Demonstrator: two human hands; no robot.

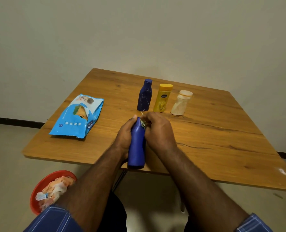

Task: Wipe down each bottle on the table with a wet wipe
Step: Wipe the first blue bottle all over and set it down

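A smooth blue plastic bottle (137, 144) was at the lower centre of the frame, held tilted over the near edge of the wooden tabletop (214, 131), cap end pointing away. The left hand (124, 136) had its grip closed round the bottle's body from the left. The right hand (157, 129) had its grip closed on a crumpled wet wipe (143, 122), pressing it against the bottle's neck and cap.

Just beyond, mid-frame, three more bottles stood upright in a row: a dark blue bottle with pale streaks (144, 96), a yellow lotion bottle (162, 98) and a cream bottle with a wide cap (180, 103). The streaks suggested these were probably still unwiped, so most of the task seemed left.

The blue wet-wipe pack (78, 116) lay at centre left, near the tabletop's left edge. At lower left a red bowl (37, 190) held used wipes (53, 190) below tabletop level.

The held bottle sat right over the near edge, so a slip would likely drop it. Bare tabletop to the right offered room for setting it down.
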